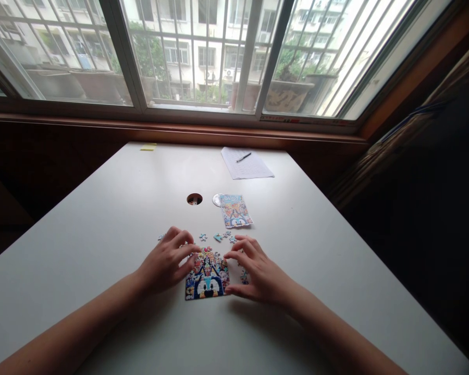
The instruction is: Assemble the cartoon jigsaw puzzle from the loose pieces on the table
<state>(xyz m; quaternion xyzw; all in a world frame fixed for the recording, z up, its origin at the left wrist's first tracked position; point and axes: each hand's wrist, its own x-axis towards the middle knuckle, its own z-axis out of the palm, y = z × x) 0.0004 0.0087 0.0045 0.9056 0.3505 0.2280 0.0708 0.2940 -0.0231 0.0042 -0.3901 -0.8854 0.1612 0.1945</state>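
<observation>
A small colourful jigsaw puzzle (207, 277), partly put together, lies on the white table (101, 229) in front of me. My left hand (168, 263) rests on its left edge, fingers spread and curved, fingertips touching the upper left pieces. My right hand (256, 268) lies against its right edge, fingers apart, fingertips at the upper right. Several loose pieces (219, 237) lie just beyond the puzzle. A printed reference picture (236, 211) of the same design lies farther back.
A round cable hole (194, 199) and a round lid (217, 200) sit beyond the picture. A sheet of paper (247, 164) with a pen (243, 157) lies near the far edge, and a yellow sticky note (148, 147) at the back left. A window runs behind.
</observation>
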